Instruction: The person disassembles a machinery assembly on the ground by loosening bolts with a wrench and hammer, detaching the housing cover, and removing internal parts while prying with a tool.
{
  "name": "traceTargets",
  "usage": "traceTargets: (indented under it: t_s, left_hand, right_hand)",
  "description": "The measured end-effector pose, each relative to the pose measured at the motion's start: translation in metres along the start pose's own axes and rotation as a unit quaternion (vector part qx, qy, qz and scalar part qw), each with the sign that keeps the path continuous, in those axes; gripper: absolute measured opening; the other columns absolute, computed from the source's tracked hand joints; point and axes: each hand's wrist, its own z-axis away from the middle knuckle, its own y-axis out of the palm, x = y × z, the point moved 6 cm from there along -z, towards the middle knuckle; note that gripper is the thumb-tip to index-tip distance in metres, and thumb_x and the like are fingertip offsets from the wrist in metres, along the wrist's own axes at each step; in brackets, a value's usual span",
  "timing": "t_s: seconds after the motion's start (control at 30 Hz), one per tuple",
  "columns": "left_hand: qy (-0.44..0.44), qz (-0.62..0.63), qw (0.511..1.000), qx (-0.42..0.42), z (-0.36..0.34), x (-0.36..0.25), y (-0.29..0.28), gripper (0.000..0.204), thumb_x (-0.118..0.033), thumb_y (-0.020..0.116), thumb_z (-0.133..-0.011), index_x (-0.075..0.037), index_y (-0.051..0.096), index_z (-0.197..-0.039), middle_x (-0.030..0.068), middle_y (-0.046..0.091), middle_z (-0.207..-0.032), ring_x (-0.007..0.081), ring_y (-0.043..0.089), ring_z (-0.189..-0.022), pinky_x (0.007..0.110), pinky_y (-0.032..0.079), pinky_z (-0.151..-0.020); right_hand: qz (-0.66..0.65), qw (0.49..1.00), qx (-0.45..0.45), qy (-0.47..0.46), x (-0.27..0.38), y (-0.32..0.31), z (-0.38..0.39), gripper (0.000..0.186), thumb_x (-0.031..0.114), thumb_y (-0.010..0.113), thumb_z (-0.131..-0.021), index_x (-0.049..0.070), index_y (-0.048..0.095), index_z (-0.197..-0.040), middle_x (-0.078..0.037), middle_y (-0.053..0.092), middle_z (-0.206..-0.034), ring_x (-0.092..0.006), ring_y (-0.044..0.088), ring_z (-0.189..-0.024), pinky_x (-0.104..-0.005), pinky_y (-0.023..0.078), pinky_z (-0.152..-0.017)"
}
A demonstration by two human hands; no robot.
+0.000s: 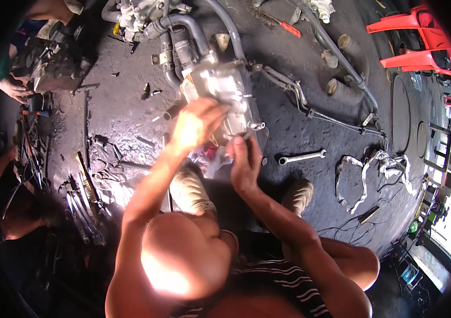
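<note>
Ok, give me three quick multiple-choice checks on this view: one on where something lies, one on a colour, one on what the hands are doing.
1. Where does the loose wrench lie?
A. On the floor, right of the metal housing
B. On the red chairs
C. In the left hand

2. What colour are the stacked plastic chairs at upper right?
A. Blue
B. Red
C. White

3. How do the hands stand?
A. Both off the housing
B. Only the right touches it
C. Both on the housing

Answers:
1 A: the wrench rests on the dark floor, apart from the metal housing.
2 B: they are plainly red.
3 C: the left hand lies over its face and the right hand meets its lower edge.
</note>
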Motion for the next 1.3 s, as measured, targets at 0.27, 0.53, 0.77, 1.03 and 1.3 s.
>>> traceTargets:
  t_s: [0.27,0.53,0.77,1.03,1.3]
  left_hand:
    - [0.016,0.006,1.0,-0.012,-0.013,0.003,0.001,0.019,-0.01,0.074,-0.078,-0.007,0.073,-0.096,0.0061,0.062,-0.084,0.0253,0.064,-0.076,0.036,0.054,-0.068]
    - [0.024,-0.015,0.998,0.049,-0.031,-0.006,0.005,0.019,-0.01,0.075,-0.076,-0.008,0.072,-0.094,0.0052,0.058,-0.08,0.025,0.063,-0.075,0.036,0.053,-0.068]
    - [0.028,-0.015,0.998,0.054,-0.025,-0.005,0.017,0.019,-0.006,0.074,-0.075,-0.007,0.068,-0.093,0.0078,0.064,-0.082,0.0295,0.064,-0.076,0.04,0.053,-0.069]
    - [0.015,0.038,0.999,0.013,-0.016,0.0,0.025,0.015,-0.001,0.072,-0.082,-0.002,0.067,-0.096,0.0117,0.065,-0.086,0.0272,0.064,-0.075,0.037,0.051,-0.069]
    - [0.005,-0.002,0.999,0.035,-0.021,-0.004,0.02,0.025,0.003,0.071,-0.08,-0.004,0.071,-0.103,0.01,0.063,-0.086,0.0255,0.064,-0.076,0.036,0.053,-0.069]
  right_hand:
    - [0.015,0.99,-0.035,-0.136,0.068,-0.065,-0.076,0.013,0.017,0.047,-0.103,0.006,0.051,-0.11,0.002,0.044,-0.074,-0.0041,0.034,-0.056,-0.0206,0.028,-0.048]
    - [0.28,0.958,0.05,-0.026,0.012,-0.12,-0.125,0.036,0.014,0.067,-0.091,0.004,0.059,-0.125,-0.004,0.062,-0.077,-0.0081,0.056,-0.06,-0.0259,0.047,-0.056]
    - [0.321,0.936,0.095,-0.107,-0.001,-0.104,-0.132,0.02,0.011,0.061,-0.093,0.003,0.067,-0.111,-0.014,0.071,-0.097,-0.0203,0.068,-0.079,-0.0288,0.051,-0.074]
    - [0.286,0.949,0.087,-0.101,-0.014,-0.107,-0.132,0.018,0.007,0.063,-0.089,0.004,0.07,-0.106,-0.017,0.071,-0.094,-0.0257,0.07,-0.08,-0.0321,0.053,-0.072]
    - [0.354,0.914,0.14,-0.138,-0.004,-0.109,-0.155,0.021,0.008,0.064,-0.088,0.006,0.072,-0.107,-0.016,0.071,-0.1,-0.03,0.07,-0.094,-0.0352,0.056,-0.08]
